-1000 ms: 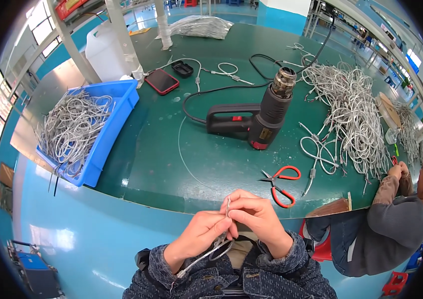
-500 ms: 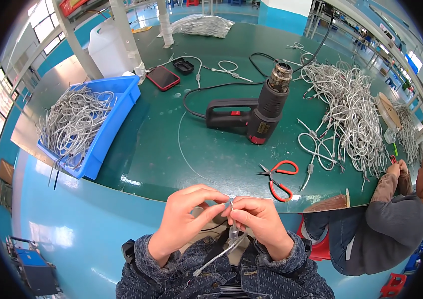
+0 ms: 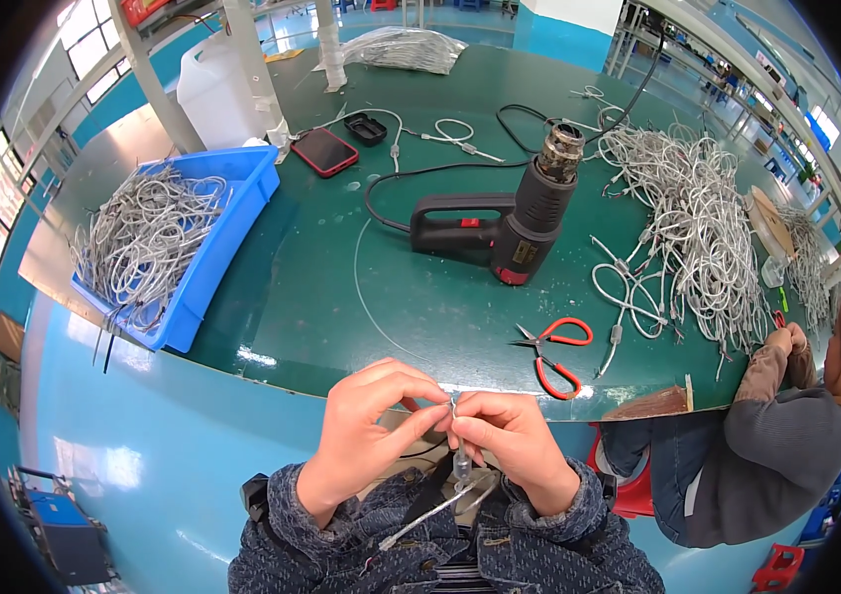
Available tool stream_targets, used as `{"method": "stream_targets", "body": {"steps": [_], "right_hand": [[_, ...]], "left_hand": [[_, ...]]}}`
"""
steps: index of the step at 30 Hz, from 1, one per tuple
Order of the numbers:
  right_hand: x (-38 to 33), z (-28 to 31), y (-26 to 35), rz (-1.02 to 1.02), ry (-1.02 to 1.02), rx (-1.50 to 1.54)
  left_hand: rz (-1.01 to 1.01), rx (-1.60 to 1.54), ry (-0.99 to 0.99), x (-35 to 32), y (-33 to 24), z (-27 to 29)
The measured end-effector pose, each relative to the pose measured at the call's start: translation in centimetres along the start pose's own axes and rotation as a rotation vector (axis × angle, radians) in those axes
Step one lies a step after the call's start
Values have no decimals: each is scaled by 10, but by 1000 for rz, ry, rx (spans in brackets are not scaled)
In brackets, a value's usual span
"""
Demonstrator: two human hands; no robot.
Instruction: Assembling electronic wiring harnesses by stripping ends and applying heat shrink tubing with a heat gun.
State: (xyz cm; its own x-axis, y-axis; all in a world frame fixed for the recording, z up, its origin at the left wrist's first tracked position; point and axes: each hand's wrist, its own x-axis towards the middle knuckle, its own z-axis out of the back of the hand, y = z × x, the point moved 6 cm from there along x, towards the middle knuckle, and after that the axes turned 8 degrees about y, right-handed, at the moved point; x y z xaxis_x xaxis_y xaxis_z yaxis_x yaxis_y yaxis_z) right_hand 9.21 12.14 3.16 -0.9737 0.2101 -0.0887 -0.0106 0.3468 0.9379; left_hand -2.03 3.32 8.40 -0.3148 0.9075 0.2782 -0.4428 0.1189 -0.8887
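Both my hands meet just below the near edge of the green table (image 3: 341, 297). My left hand (image 3: 366, 431) and my right hand (image 3: 510, 441) pinch the same thin grey cable (image 3: 460, 457) at its connector end, fingertips touching. The cable's free length hangs down across my lap (image 3: 420, 520). Red-handled scissors (image 3: 551, 351) lie on the table just beyond my right hand. A black heat gun (image 3: 515, 213) rests on its side farther back, nozzle pointing up and away.
A blue bin (image 3: 212, 247) full of grey cables stands at the left. A big heap of grey cables (image 3: 698, 218) covers the right side. A red phone (image 3: 324, 151), a white jug (image 3: 217, 89) and a plastic bag (image 3: 406, 45) lie at the back. Another person (image 3: 777, 445) sits at the right.
My left hand has come up from my lap to meet my right hand at the cable's end. Both hands have risen slightly toward the table edge.
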Motion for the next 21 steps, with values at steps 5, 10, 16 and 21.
{"method": "stream_targets", "body": {"steps": [5,10,16,21], "right_hand": [[0,-1,0,-41,7,72],[0,-1,-3,-71,38,133],[-2,-4,-7,-111,80,228],[-2,-4,-8,-105,75,207]], "left_hand": [[-123,73,-8,4,-4,1],[-206,131,12,8,-5,2],[-341,290,66,8,-12,4],[-310,271,73,10,-10,2]]}}
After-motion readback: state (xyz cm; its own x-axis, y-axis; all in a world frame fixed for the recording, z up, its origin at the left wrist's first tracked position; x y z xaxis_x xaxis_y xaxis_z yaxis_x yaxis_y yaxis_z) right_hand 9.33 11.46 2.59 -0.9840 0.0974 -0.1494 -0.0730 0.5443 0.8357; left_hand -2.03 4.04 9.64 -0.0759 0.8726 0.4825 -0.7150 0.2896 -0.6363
